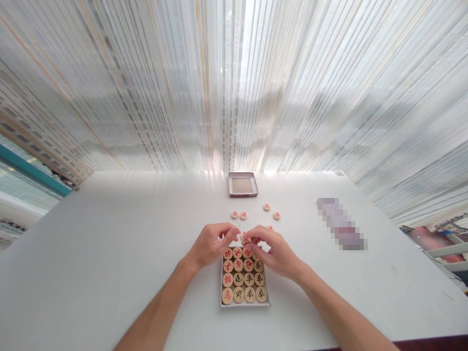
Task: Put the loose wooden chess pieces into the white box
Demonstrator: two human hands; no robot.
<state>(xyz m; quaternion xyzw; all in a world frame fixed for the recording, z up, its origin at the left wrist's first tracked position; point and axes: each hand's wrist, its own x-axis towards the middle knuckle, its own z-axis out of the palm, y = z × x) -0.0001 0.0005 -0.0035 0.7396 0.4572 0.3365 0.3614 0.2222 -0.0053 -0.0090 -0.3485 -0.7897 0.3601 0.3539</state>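
Fingers of my right hand (278, 249) close in a pinch on a wooden disc (246, 242), over the far edge of the disc-filled box (244, 305) beneath them. My left hand (212, 246) curls just beside; whether its fingertips grip anything, I cannot tell. Loose red-marked pieces (277, 216) lie beyond my fingertips.

The right hand (276, 248) hid part of the corner xiangqi piece (255, 255) in the open box (245, 305) and of a red-marked xiangqi piece (270, 227) beyond. Coarse pixelation obscured a long item (341, 224). The lower edge cut off both forearms (157, 312).
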